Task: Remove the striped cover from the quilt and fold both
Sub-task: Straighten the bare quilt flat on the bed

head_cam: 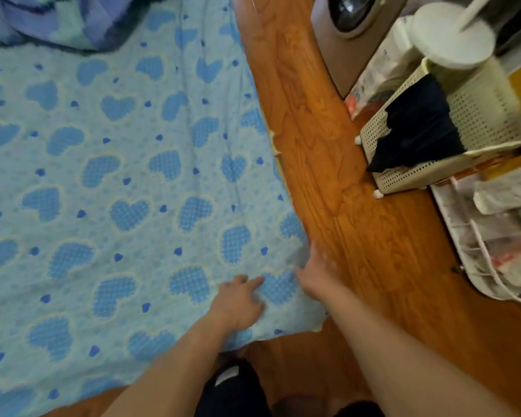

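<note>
Both hands, left [238, 299] and right [316, 272], press open-fingered on the quilt [118, 176] corner; soft, limp and probably light, it is best pinched there.

Pale blue quilt [118, 176], printed with big checked blue hearts edged in cream and small dark blue ones. Far left, striped cover [57, 19] in purple-blue and mint green, perhaps; blurred. Orange-brown grained wood floor [328, 145]. Right, cream perforated basket [478, 115] with dark navy cloth [415, 127].
</note>
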